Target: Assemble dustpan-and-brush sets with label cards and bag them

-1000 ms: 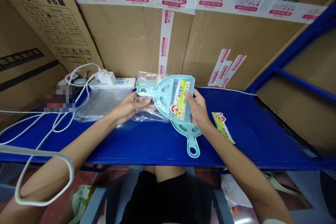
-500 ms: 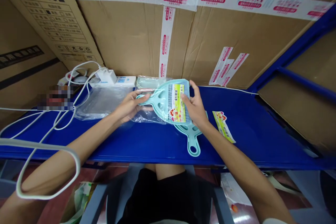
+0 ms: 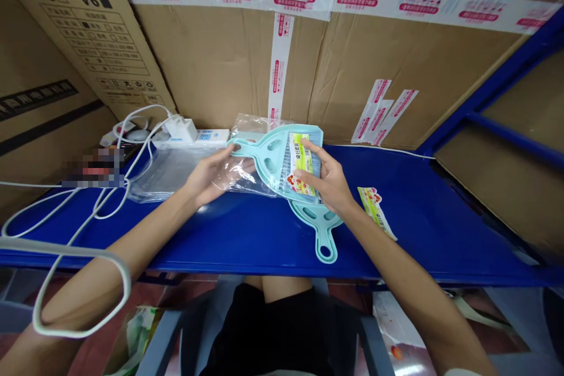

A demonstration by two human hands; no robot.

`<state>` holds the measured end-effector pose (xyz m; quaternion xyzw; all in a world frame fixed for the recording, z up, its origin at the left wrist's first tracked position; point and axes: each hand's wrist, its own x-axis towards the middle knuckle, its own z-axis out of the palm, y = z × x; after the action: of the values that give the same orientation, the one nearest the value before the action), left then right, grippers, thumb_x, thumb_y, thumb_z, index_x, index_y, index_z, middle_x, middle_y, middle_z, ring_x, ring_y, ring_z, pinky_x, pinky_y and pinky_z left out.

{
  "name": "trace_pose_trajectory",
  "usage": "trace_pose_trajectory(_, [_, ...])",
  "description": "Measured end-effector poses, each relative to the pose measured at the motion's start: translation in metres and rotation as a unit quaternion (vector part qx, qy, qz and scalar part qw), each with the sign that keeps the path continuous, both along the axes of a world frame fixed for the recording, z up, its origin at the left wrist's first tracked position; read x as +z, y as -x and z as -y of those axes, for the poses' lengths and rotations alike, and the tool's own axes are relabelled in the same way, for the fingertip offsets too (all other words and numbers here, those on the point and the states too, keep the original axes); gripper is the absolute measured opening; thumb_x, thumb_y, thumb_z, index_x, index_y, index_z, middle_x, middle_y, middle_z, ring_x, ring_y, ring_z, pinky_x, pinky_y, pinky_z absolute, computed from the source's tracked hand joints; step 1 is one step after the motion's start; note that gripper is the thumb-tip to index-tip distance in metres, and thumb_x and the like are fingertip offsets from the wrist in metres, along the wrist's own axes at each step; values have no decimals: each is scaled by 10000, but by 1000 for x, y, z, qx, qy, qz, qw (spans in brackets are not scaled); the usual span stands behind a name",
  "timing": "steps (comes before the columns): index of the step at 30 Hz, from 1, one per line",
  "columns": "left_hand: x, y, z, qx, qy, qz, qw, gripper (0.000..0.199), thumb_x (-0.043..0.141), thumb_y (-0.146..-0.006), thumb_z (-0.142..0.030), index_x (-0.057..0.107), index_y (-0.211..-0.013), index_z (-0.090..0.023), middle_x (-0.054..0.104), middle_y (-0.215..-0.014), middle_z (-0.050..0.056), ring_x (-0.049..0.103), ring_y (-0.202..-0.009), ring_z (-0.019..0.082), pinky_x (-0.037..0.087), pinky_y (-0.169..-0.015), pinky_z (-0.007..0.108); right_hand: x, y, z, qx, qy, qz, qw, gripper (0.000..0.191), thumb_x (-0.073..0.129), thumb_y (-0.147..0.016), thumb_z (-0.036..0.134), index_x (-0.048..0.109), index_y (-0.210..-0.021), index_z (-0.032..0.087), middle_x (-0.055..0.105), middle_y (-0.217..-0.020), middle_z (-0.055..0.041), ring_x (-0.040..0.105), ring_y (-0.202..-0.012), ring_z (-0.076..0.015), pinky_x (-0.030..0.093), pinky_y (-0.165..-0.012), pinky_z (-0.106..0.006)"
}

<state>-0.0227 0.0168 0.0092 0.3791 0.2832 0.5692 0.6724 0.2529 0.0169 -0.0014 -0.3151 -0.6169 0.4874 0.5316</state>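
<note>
A mint-green dustpan [image 3: 267, 155] with a small brush of blue-grey bristles [image 3: 285, 160] lying in it is held above the tabletop. My left hand [image 3: 215, 175] grips its handle end, with clear plastic bag [image 3: 247, 183] film around the fingers. Over the bristles is a yellow-green printed label card [image 3: 302, 171]. My right hand [image 3: 328, 179] pinches this card between thumb and fingers. Below, a second mint-green dustpan [image 3: 325, 229] rests on the table, partly covered by the first and by my right hand.
Another label card [image 3: 376, 211] lies on the blue table [image 3: 432, 211] at right. Clear plastic bags [image 3: 171, 170], a power strip [image 3: 211, 137] and white cables [image 3: 99, 202] are at left. Large cardboard [image 3: 220, 64] stands along the back; a blue metal bar [image 3: 489, 82] slants at right.
The dustpan has risen slightly and turned a little. My right hand has shifted from the pan's edge onto the label card, which now sits tilted. More plastic film shows behind the pan.
</note>
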Motion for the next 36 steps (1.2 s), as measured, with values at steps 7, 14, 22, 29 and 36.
trace_pose_trajectory(7, [-8,-7,3,-38,-40,-59,997,231,873,-810,-150,765,-1014,-138,821,-978,111,800,-930,258,660,-904,352,-5,2,-2,-41,-48,55,996,858,900,-775,407,561,-1561,359,657,-1497,-27,649,-1335,-333,575,-1159,-536])
trace_pose_trajectory(14, [-7,-3,-6,-11,-13,-24,1000,164,799,-921,-235,742,-1039,-137,804,-1018,117,795,-953,253,652,-991,438,-7,3,0,-122,-120,106,980,803,812,-863,394,504,-1604,364,599,-1564,-37,570,-1436,-348,484,-1232,-576])
trace_pose_trajectory(22, [-5,-3,-5,22,23,-33,999,108,792,-895,-204,716,-949,-150,787,-906,90,802,-911,264,680,-865,383,1,1,7,-104,-146,161,971,560,805,-890,378,691,-1438,382,663,-1482,-26,557,-1436,-342,376,-1281,-617])
trace_pose_trajectory(29, [-9,-3,-8,32,44,-33,998,68,728,-934,-176,685,-897,-139,769,-820,98,813,-815,272,698,-743,373,1,-2,3,-90,-138,174,971,652,873,-818,389,690,-1445,389,661,-1497,-14,560,-1430,-350,358,-1282,-625])
trace_pose_trajectory(36, [-16,-3,-12,52,67,-39,996,43,661,-949,-132,685,-921,-110,777,-836,129,810,-771,250,686,-699,316,-2,-3,-3,-28,-108,137,984,755,893,-818,446,615,-1519,423,592,-1588,7,516,-1489,-343,391,-1277,-603])
